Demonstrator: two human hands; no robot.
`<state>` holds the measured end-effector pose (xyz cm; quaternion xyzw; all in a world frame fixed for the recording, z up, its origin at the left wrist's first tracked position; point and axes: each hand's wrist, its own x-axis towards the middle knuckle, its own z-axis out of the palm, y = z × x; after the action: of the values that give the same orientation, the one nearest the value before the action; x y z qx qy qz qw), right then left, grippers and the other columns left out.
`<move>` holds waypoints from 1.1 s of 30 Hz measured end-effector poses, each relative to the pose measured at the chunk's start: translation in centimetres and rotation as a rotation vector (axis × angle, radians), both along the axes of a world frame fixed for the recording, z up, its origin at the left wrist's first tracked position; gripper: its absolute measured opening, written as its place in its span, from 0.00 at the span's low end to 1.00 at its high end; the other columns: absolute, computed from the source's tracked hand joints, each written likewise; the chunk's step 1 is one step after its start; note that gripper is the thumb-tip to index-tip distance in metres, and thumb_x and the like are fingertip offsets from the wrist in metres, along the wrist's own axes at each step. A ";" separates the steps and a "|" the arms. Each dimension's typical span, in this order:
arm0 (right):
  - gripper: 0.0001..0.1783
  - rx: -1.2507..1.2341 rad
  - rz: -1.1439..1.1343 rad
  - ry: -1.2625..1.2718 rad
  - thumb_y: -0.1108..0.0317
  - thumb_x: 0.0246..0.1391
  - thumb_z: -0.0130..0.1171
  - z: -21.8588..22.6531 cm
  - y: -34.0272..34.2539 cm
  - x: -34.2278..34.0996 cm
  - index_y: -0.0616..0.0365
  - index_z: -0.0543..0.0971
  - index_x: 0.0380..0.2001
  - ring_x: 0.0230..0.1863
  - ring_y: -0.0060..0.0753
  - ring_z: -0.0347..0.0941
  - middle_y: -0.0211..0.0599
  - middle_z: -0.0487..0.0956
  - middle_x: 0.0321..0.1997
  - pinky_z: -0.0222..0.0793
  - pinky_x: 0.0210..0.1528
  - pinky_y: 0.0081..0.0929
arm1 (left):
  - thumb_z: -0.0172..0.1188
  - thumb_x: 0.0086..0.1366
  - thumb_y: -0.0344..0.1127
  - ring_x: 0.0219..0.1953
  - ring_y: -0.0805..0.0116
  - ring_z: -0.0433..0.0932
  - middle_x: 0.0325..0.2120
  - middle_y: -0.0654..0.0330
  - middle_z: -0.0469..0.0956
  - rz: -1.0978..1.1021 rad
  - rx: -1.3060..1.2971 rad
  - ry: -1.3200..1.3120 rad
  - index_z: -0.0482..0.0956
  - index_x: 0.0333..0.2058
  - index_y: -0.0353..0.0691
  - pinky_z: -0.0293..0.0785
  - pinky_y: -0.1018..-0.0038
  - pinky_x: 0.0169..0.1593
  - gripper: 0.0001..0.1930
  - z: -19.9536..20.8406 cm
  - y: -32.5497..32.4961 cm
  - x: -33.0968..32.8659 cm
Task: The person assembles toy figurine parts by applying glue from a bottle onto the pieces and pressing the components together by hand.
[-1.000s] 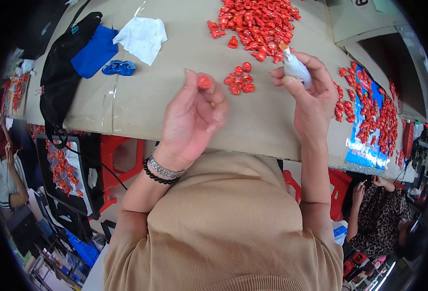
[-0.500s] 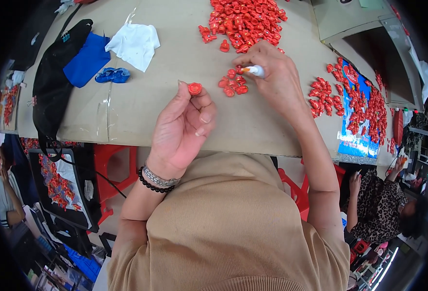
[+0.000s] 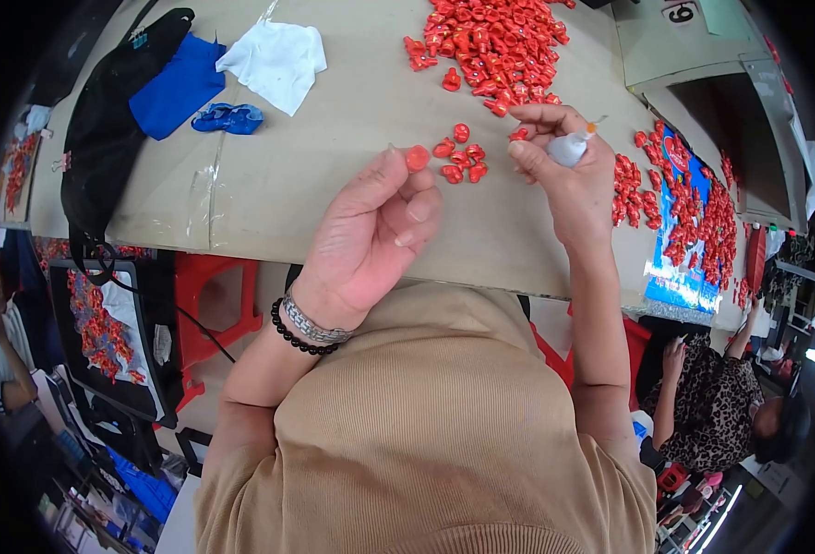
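Observation:
My left hand (image 3: 361, 231), palm up, pinches a small round red plastic piece (image 3: 417, 158) between thumb and forefinger; its other fingers are loosely curled. In my right hand (image 3: 585, 198) lies a small white squeeze bottle (image 3: 568, 149) with an orange collar and a thin tip, which points up and to the right. The thumb and forefinger of that same hand grip another small red piece (image 3: 518, 135). Between the two hands, several small red pieces (image 3: 460, 158) are scattered on the beige tabletop (image 3: 334, 120).
A large heap of red plastic parts (image 3: 495, 46) lies at the far side. More red parts (image 3: 703, 222) cover a blue sheet at right, below a grey metal cabinet (image 3: 694, 55). White cloth (image 3: 274, 65), blue cloth (image 3: 179, 88) and a black apron-like cloth (image 3: 103, 157) lie at left.
My right hand has drawn back rightward from the small group with a red piece at its fingertips, and the bottle's tip has swung away to the right. My left hand still holds its piece.

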<state>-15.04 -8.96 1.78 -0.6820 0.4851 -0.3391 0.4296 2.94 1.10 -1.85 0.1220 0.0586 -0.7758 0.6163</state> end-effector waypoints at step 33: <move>0.12 -0.406 0.203 -0.203 0.82 0.34 0.67 0.1 2.0 0.8 0.60 0.81 0.27 0.30 0.27 0.74 0.34 0.77 0.27 0.70 0.31 0.22 | 0.43 0.71 0.44 0.17 0.80 0.64 0.22 0.64 0.70 -0.052 -0.073 -0.760 0.68 0.34 0.41 0.54 0.85 0.16 0.13 1.7 0.0 -2.3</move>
<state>-14.29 -6.97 1.83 -0.7620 0.2904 -0.4514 0.3623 0.66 1.05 -0.12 0.3802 -0.2049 -0.6923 0.5781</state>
